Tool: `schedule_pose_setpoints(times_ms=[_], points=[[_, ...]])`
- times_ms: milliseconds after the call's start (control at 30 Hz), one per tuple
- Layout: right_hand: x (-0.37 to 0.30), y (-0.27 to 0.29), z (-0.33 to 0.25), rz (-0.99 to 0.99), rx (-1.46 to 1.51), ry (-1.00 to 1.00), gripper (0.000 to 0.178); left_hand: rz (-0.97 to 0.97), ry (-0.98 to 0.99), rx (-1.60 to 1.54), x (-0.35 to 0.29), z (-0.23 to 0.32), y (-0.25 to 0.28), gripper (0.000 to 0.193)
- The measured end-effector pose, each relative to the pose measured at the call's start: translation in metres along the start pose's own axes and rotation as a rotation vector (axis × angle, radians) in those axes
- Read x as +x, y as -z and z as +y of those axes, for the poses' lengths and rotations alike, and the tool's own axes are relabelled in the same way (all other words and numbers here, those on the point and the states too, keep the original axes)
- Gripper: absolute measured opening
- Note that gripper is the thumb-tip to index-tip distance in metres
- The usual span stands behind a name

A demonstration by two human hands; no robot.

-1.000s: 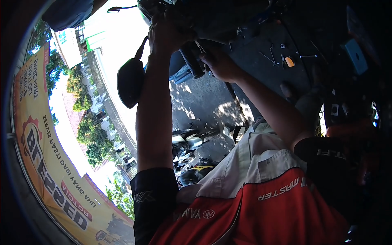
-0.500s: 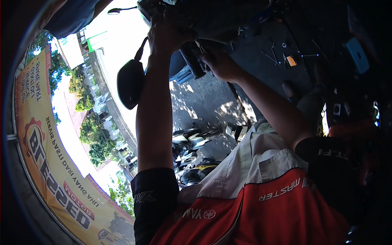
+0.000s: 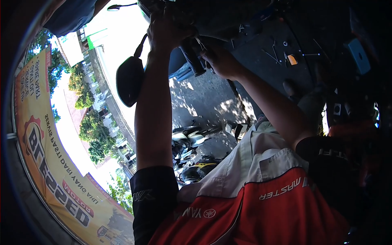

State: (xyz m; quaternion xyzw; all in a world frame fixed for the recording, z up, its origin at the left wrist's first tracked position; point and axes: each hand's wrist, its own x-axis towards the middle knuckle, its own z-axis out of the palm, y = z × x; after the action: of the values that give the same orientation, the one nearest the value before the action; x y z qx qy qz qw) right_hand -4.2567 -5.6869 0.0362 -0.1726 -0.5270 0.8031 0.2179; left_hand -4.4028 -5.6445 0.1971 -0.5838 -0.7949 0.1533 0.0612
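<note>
My left hand [image 3: 166, 32] reaches up to the dark front end of a motorcycle [image 3: 208, 20]. Its fingers are bent against parts in deep shadow, and what they grip is hidden. Just right of it, my right hand [image 3: 220, 62] is closed round a small tool that looks like pliers [image 3: 200, 42], its slim metal tip pointing up toward the left hand. Between the two hands a black handlebar grip [image 3: 192, 61] slants downward. A black rear-view mirror [image 3: 130, 81] hangs on its stalk beside my left forearm.
On the dark floor at right lie several metal tools [image 3: 274, 52], an orange piece [image 3: 292, 59] and a blue box-like object [image 3: 359, 56]. More motorcycles [image 3: 192, 143] stand below my arms. A yellow banner [image 3: 49, 163] spans the left side. A second mirror [image 3: 115, 7] shows at the top.
Both hands stay at nearly the same spot, with only a slight shift of the arms and the view. The tool remains in my right hand.
</note>
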Motion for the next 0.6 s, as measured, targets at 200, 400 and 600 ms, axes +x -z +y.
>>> schedule_pose_setpoints(times_ms=[200, 400, 600], points=[[0.001, -0.001, -0.001, -0.046, 0.104, -0.073, 0.036, -0.063, 0.073, -0.136, 0.000, 0.010, 0.006, 0.097], [0.000, -0.004, -0.002, 0.000, 0.099, -0.020, 0.039, 0.012, -0.133, -0.043, 0.003, -0.006, -0.003, 0.091], [0.002, -0.011, 0.004, 0.201, 0.415, 0.015, 0.041, -0.280, -0.308, 0.193, 0.023, 0.003, 0.011, 0.064]])
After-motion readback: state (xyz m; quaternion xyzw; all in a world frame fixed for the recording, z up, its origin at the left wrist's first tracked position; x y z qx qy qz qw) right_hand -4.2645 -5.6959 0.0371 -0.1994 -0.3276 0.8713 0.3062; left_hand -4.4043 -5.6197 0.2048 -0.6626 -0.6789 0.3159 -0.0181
